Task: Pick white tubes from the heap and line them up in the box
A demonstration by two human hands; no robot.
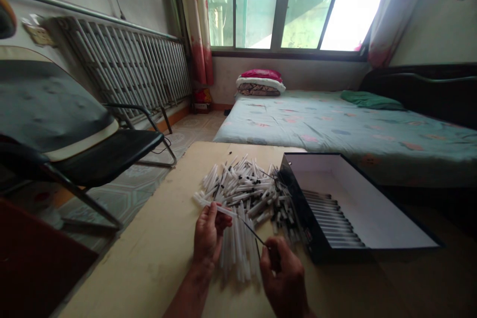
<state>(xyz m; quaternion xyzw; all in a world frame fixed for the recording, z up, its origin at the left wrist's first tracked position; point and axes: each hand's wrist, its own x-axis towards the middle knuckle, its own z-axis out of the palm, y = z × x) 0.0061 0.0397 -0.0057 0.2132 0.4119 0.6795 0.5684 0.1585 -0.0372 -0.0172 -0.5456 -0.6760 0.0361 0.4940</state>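
My left hand (210, 231) pinches a translucent white tube (226, 211) near the front of the pile. In my right hand (281, 266) is a thin dark rod (252, 232), held between the fingertips, its far end meeting the right end of the tube. Whether the tip is inside the tube I cannot tell. Below and between the hands lies a bundle of clear tubes (238, 253). Behind them spreads a heap of white tubes (242, 179) with small black pieces among them.
An open dark box (350, 194) with a white inside stands at the right, holding a row of finished-looking tubes (333, 218). The cream table (149, 258) borders a bed (316, 119) and a black chair (112, 151) at the left.
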